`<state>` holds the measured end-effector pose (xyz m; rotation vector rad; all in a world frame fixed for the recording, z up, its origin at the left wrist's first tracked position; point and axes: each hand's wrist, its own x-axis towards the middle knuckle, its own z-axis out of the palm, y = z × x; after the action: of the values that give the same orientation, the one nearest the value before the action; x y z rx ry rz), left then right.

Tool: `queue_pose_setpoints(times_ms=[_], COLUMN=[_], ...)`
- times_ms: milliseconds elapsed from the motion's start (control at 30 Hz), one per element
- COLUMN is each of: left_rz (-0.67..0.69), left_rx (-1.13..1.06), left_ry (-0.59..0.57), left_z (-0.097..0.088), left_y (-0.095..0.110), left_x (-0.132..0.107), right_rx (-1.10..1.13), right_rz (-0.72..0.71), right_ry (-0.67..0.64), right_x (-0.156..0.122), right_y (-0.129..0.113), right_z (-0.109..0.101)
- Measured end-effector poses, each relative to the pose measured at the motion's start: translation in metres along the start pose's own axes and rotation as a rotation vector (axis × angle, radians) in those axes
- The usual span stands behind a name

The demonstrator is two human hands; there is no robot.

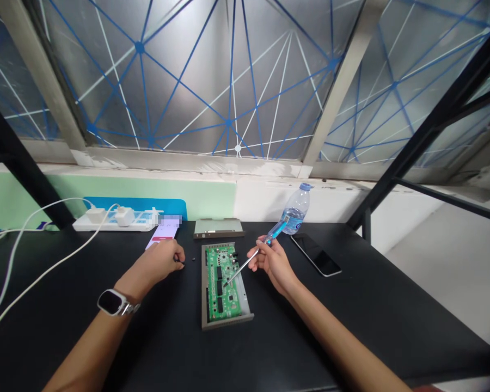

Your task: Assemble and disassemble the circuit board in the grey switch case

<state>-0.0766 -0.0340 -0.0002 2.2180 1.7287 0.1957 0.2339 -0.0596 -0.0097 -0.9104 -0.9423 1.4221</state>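
In my right hand point(271, 260) is a screwdriver point(274, 231) with a clear blue handle. Its metal shaft slants down to the left, and the tip is over the green circuit board point(224, 283); I cannot tell whether it touches. The board sits in a shallow grey metal case point(204, 310) lying on the black table. To the left, my left hand point(163, 260) is closed low over the table, its fingertips pinched together around something dark and too small to name. A tiny dark piece point(194, 259), perhaps a screw, lies between that hand and the case.
Behind the case lies a flat metal cover point(218, 227). A water bottle point(297, 209) and a dark phone point(316, 255) are on the right. At the back left are a lit phone point(165, 230) and a white power strip point(136, 222) with trailing cables point(57, 267).
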Motion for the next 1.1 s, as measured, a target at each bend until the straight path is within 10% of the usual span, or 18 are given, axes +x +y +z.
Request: queue_pose_setpoints(times_ms=[1100], left_rz=[0.276], left_rx=[-0.457], left_ry=[0.033], left_z=[0.012], left_y=[0.062], left_x=[-0.011], right_rx=[0.09], right_rz=[-0.153], right_ry=[0.077], right_x=[-0.004], right_y=[0.002], right_z=[0.009])
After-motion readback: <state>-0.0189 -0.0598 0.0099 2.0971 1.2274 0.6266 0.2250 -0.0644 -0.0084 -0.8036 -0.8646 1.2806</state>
